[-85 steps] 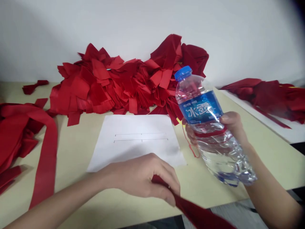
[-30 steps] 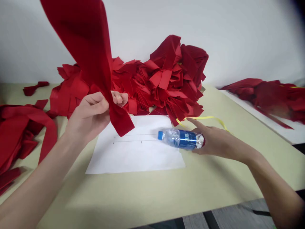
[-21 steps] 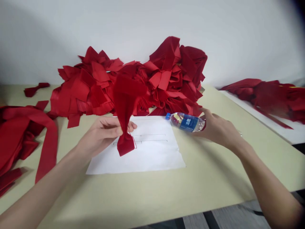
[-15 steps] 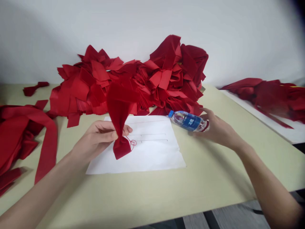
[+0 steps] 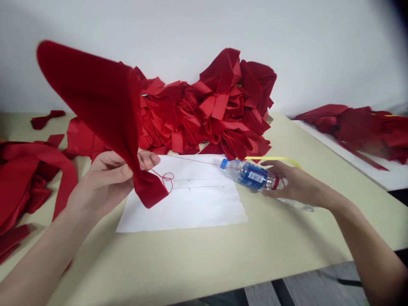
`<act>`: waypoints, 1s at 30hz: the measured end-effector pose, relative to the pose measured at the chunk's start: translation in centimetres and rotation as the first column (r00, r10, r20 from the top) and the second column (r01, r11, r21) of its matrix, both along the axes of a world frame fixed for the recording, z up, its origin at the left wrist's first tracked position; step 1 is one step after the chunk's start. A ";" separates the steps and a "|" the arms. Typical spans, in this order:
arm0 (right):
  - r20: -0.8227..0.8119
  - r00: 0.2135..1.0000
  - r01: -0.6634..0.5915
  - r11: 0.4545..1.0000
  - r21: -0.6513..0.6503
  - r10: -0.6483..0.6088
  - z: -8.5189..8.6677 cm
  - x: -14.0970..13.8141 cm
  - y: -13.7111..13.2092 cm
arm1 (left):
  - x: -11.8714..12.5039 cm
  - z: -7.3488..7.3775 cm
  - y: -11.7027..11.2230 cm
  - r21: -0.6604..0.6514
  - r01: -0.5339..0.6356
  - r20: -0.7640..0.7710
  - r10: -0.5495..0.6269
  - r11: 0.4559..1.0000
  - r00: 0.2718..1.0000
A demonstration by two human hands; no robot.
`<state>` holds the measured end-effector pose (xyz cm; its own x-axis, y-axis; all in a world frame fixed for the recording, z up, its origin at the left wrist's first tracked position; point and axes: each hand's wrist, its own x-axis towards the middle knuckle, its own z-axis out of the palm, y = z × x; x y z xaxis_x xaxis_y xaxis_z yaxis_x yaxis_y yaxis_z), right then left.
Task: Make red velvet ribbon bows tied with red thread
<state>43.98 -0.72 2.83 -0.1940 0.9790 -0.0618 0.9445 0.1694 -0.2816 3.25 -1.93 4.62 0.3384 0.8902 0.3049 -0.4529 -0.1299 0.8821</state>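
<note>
My left hand [image 5: 103,178] pinches a piece of red velvety fabric [image 5: 105,106] at its gathered waist. The wide end fans up and to the left, while a short end points down to the right. From the gather, a red thread [image 5: 167,180] loops over the white paper sheet [image 5: 185,212]; a taut length crosses toward a plastic water bottle [image 5: 251,174]. That bottle has a blue cap and blue label, with red thread wound near its base. My right hand [image 5: 296,185] grips it by the base end, cap pointing left.
A large heap of red fabric pieces [image 5: 207,110] lies at the back against the wall. Long red strips [image 5: 30,170] lie at left. More red fabric [image 5: 357,127] rests on a white board at right. Behind the bottle shows a yellow strip [image 5: 255,158].
My left hand has moved left with the fabric, whose wide end now spreads up to the left. My right hand and the bottle have shifted slightly. The yellow strip has come into view.
</note>
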 end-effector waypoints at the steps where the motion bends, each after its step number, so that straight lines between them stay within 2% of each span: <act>1: -0.015 1.000 -0.020 0.999 -0.032 0.020 0.1 0.3 0.1 | 0.0 0.0 0.1 -0.007 -0.008 0.007 0.008 1.000 1.000; 4: -0.011 0.999 -0.041 0.995 -0.086 0.040 0.6 1.4 0.7 | 0.0 -0.2 0.4 -0.035 -0.042 0.015 0.043 0.998 0.999; 10: 0.153 0.980 -0.115 0.990 -0.076 0.125 1.0 4.2 2.1 | 0.6 -1.1 0.4 -0.111 -0.072 -0.101 0.061 0.991 0.993; 13: 0.162 0.979 -0.117 0.992 -0.054 0.124 1.1 4.1 2.2 | 1.4 -1.8 0.0 -0.245 -0.068 -0.155 0.030 0.967 0.987; 16: -0.004 0.981 -0.196 0.981 0.008 0.196 2.2 0.6 1.5 | 2.3 -2.7 -0.4 -0.429 -0.035 -0.170 -0.043 0.902 0.985; 18: -0.125 0.974 -0.175 0.979 0.100 0.187 3.1 -3.5 1.0 | 2.9 -3.4 -0.7 -0.500 0.037 -0.111 -0.106 0.865 0.988; 19: -0.194 0.956 -0.201 0.972 0.118 0.221 3.4 -5.9 0.8 | 3.2 -3.6 -0.7 -0.517 0.079 -0.067 -0.132 0.852 0.989; 21: -0.329 0.858 -0.374 0.919 0.125 0.394 3.7 -10.4 0.6 | 3.6 -4.1 -0.9 -0.527 0.151 0.016 -0.168 0.836 0.986; 22: -0.391 0.808 -0.441 0.893 0.095 0.440 3.6 -12.4 0.5 | 3.7 -4.3 -0.9 -0.531 0.173 0.040 -0.179 0.830 0.983; 24: -0.540 0.668 -0.593 0.805 0.028 0.511 3.1 -15.4 0.7 | 3.8 -4.6 -1.0 -0.551 0.185 0.052 -0.187 0.814 0.981; 27: -0.725 0.526 -0.692 0.719 -0.063 0.444 1.6 -17.5 1.1 | 3.7 -5.0 -1.1 -0.590 0.177 0.027 -0.199 0.788 0.980; 30: -0.839 0.457 -0.685 0.718 -0.120 0.295 0.1 -17.8 1.6 | 3.5 -5.5 -1.1 -0.600 0.175 0.012 -0.210 0.781 0.978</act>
<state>26.15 0.84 2.92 -0.7946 0.6070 0.0121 0.1560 0.2234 -0.9622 6.71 -3.01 -0.89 0.5221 0.8034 -0.2863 -0.3623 0.5129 0.7783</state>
